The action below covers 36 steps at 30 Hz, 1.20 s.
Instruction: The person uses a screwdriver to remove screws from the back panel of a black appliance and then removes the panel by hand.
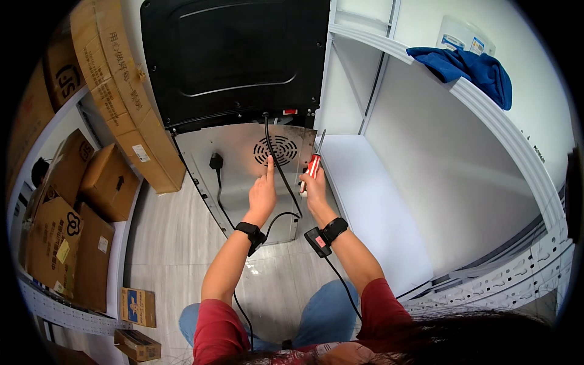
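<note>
My right hand (316, 191) is closed round a screwdriver (313, 165) with a red and white handle, its metal shaft pointing up and away. It is held beside the right edge of a silver metal panel (231, 188). My left hand (263, 193) reaches over that panel with the index finger stretched out towards the round vent slots (275, 151); whether the fingertip touches is unclear. The other left fingers look curled in. A black cable (281, 173) hangs from above across the vent, beside that finger. A black plug (216, 160) sits on the panel's left part.
Above the panel rises a large black back panel (237, 48) with a small red part (290, 112). Shelving with cardboard boxes (109, 182) and a tall carton (128, 97) stands at left. At right is a white shelf (371, 201), with a blue cloth (468, 70) over a rail.
</note>
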Available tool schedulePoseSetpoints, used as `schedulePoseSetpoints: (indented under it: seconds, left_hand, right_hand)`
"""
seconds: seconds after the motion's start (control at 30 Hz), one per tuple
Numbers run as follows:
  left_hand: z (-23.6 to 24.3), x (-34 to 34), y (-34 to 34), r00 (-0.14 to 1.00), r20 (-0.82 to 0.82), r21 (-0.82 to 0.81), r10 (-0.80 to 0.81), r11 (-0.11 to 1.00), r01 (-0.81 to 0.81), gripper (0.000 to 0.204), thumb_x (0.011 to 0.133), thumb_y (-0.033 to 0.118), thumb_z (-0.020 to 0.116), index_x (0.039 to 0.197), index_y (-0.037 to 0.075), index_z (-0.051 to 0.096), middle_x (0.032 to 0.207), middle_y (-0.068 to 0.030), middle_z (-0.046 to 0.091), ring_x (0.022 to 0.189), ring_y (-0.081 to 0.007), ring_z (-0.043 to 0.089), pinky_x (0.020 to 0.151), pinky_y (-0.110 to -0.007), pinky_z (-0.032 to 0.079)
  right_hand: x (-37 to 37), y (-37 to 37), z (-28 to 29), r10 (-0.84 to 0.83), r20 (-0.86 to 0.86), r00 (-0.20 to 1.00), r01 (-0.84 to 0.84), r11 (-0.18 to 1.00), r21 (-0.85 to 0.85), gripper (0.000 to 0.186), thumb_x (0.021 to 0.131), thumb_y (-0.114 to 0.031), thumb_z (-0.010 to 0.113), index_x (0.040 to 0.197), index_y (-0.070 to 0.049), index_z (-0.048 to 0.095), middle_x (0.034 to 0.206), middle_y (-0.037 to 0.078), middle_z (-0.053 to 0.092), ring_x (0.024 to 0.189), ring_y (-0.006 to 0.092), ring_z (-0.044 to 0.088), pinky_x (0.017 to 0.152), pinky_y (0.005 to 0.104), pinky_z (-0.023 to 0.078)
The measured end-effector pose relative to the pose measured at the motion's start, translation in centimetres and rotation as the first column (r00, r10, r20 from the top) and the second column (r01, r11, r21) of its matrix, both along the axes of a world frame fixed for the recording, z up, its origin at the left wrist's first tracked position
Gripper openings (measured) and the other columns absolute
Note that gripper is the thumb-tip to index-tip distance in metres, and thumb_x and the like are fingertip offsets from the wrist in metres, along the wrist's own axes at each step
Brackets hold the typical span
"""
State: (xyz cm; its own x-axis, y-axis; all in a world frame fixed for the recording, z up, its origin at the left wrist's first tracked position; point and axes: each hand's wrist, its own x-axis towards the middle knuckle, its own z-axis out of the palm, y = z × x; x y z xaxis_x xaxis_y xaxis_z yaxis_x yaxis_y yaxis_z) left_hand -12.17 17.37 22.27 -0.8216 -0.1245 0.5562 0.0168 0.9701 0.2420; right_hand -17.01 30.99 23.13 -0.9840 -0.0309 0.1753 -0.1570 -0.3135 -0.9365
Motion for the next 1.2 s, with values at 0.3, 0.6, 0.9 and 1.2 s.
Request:
schedulePoseSetpoints:
  seconds: [0.3,0.6,0.9,1.2]
  left_hand:
    - [0.7,1.9,-0.7,0.997,-0.030,0.005,-0.065,0.998,0.065,0.082,0.067,-0.005,0.051,0.138,0.007,0.012,0.072,-0.0122,0.055,0.067,-0.0281,0.055,0.057,-0.037,0.047]
    - [1.5,2.4,-1.0,0.988,0.019,0.040,-0.155,0.987,0.154,0.084,0.066,-0.005,0.051,0.138,0.006,0.010,0.072,-0.0148,0.055,0.067,-0.0288,0.056,0.057,-0.038,0.047]
    - [2.6,4.3,-1.7,0.969,0.123,0.101,-0.212,0.974,0.201,0.086,0.070,-0.004,0.051,0.139,0.014,0.004,0.074,-0.0170,0.055,0.069,-0.0331,0.056,0.058,-0.041,0.045]
    - [6.3,8.3,0.5,0.903,-0.277,0.060,-0.328,0.932,0.356,0.011,0.075,0.005,0.056,0.086,0.003,0.055,0.075,-0.0121,0.051,0.072,-0.0305,0.053,0.061,-0.038,0.043]
  right_hand:
    - [3.0,-0.5,-0.8,-0.081,0.004,0.997,0.080,0.996,0.024,0.033,0.069,-0.004,0.054,0.099,-0.005,0.040,0.077,0.003,0.045,0.061,0.0112,0.045,0.052,0.0256,0.038]
    - [4.9,-2.1,1.0,-0.228,0.000,0.974,0.228,0.974,-0.012,0.028,0.069,-0.003,0.054,0.093,-0.005,0.039,0.069,0.003,0.044,0.046,0.0109,0.043,0.037,0.0247,0.034]
    - [4.6,0.2,0.3,-0.187,-0.009,0.982,0.183,0.947,0.264,0.025,0.068,-0.010,0.060,0.085,-0.005,0.042,0.067,0.004,0.048,0.051,0.0142,0.047,0.049,0.0289,0.039]
    - [8.1,4.0,0.5,-0.032,-0.002,1.000,0.031,0.955,0.294,0.029,0.066,-0.010,0.065,0.085,-0.002,0.044,0.065,0.004,0.053,0.051,0.0128,0.051,0.047,0.0275,0.040]
